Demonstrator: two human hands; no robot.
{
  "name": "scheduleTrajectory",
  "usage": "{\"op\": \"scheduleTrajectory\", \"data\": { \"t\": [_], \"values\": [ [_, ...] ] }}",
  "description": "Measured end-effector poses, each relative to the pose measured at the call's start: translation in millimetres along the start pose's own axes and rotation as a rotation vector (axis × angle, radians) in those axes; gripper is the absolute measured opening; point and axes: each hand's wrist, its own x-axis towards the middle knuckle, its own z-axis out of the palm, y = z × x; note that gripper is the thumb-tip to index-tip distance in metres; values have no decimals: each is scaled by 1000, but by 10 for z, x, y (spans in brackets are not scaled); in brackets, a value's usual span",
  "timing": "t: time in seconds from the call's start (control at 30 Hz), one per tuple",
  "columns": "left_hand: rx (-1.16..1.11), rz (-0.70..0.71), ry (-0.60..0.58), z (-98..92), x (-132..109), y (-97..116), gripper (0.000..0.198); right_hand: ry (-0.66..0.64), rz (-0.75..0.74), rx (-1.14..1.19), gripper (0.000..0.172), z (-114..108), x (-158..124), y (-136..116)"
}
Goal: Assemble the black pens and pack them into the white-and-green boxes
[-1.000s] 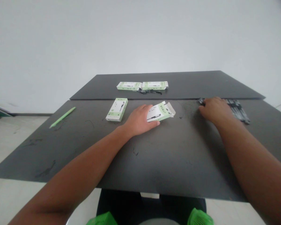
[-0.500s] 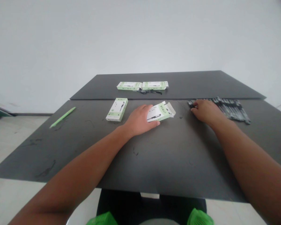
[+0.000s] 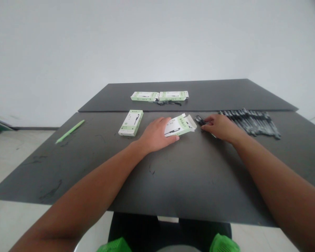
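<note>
My left hand [image 3: 159, 135] is wrapped round a white and green pen box [image 3: 179, 126] on the table. The box's flap stands open at the right end, towards my other hand. Between the fingertips of my right hand [image 3: 217, 126] are black-capped pens [image 3: 199, 120]; their caps point at the open box end, a short gap away. How many pens I hold is hard to tell, as my fingers cover them. Just right of that hand lies a row of several clear pens with black caps [image 3: 254, 122].
A closed pen box [image 3: 131, 123] lies left of my left hand. Farther left rests a light green pen [image 3: 70, 131]. On the back table are two more boxes, a left one [image 3: 145, 96] and a right one [image 3: 174, 95], with black pens [image 3: 169, 103] before them.
My right hand has drawn pens away from the left end of the row and moved left with them, close to the box opening. My left hand and its box have stayed put.
</note>
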Motion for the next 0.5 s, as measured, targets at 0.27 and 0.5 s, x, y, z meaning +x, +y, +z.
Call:
{"op": "scheduleTrajectory", "data": {
  "t": [0.27, 0.5],
  "values": [
    [0, 10, -2, 6, -4, -12, 85, 94, 60, 481, 49, 5, -66, -119],
    [-4, 9, 2, 3, -8, -15, 86, 350, -11, 957, 108, -67, -158, -338]
  ]
}}
